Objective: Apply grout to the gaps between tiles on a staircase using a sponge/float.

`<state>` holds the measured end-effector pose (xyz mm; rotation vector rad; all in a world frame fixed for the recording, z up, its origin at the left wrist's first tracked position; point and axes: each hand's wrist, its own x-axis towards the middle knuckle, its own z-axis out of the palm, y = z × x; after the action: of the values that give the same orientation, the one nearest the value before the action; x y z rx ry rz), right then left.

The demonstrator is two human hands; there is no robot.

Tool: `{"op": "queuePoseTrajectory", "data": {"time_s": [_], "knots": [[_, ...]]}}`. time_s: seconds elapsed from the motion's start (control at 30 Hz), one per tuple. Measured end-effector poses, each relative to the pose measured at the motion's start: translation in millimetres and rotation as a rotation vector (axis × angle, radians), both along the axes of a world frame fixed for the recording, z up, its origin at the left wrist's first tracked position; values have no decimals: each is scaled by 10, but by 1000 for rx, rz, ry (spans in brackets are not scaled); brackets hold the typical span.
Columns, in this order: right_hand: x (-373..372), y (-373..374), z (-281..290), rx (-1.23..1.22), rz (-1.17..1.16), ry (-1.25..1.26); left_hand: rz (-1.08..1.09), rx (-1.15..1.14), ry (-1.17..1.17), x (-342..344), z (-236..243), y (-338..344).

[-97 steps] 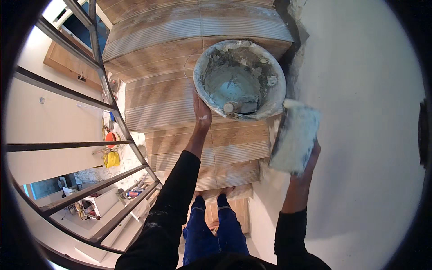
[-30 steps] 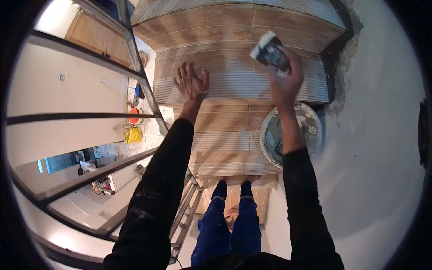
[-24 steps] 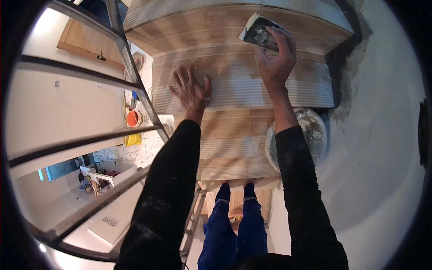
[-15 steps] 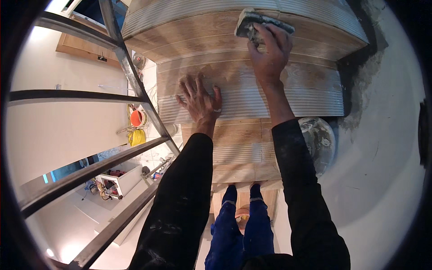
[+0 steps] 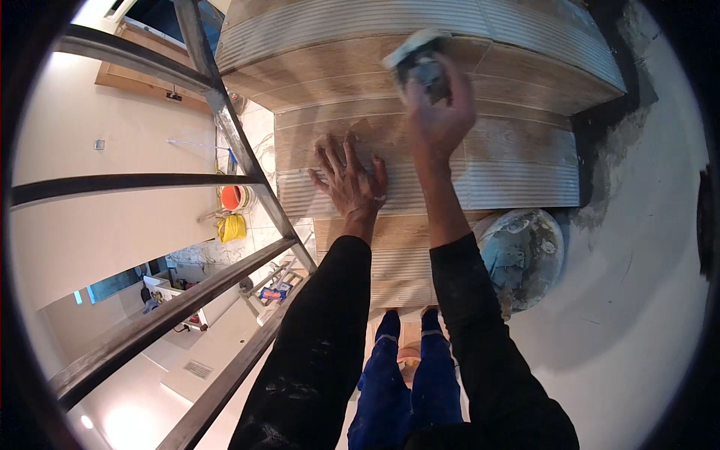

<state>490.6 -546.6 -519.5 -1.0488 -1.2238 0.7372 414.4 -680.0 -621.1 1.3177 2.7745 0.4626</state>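
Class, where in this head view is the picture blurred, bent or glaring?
Head view: the right hand and its grey sponge float are motion-blurred; the flat left hand is sharper; the metal railing bars curve toward the rim; glare at lower left.

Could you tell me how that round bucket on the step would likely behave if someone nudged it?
The bucket looks wide and low, so probably hard to tip. The grey mortar smeared inside suggests weight, so it would likely slide rather than roll.

one head-worn fisheye view looks steeply down, close over tiled stair steps (image 5: 420, 187).
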Motion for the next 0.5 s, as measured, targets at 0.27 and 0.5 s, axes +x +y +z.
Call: {"op": "queuePoseTrajectory", "data": {"time_s": [0.27, 0.5], "knots": [[289, 363, -159, 632, -186, -540, -14, 14, -30, 45, 4, 59], [373, 125, -494, 477, 50, -511, 11, 50, -10, -87, 18, 4]]}}
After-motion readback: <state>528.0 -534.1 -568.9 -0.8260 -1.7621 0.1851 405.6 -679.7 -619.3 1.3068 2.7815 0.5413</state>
